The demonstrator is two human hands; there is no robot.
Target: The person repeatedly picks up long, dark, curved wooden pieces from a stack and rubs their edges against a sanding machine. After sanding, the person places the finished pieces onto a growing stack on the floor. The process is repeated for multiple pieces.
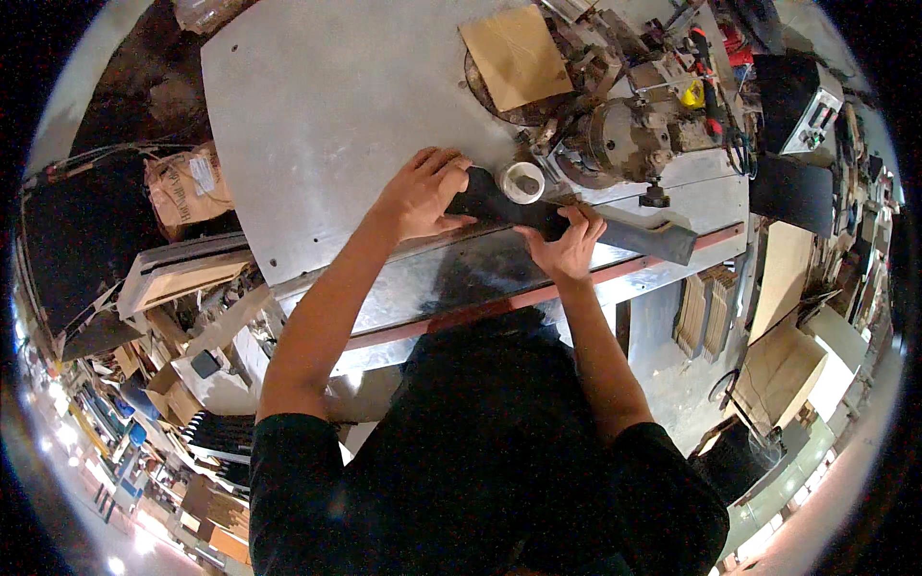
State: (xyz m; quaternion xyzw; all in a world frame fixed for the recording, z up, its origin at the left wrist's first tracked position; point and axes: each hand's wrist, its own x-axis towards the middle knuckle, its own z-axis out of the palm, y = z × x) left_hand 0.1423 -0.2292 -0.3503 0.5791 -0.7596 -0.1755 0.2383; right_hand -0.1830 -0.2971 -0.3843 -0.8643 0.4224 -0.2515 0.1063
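Note:
A dark, flat, shaped piece (504,206) lies on the metal table, gripped at both ends. My left hand (424,195) is closed over its left end, with the thumb along the near edge. My right hand (567,242) pinches its right end, thumb on the near side and fingers over the top. Against the far edge, between the hands, stands a white round cylinder (521,182) with a dull centre; I cannot tell whether it touches the piece. Just right of my right hand lies a grey, curved-edged piece (653,236).
The grey metal tabletop (317,125) spreads to the far left. A greasy round machine part (624,144) stands beyond my right hand, with a tan square board (519,56) farther back. A reddish-brown strip (451,322) runs along the near edge. Stacked boards (706,312) stand lower right.

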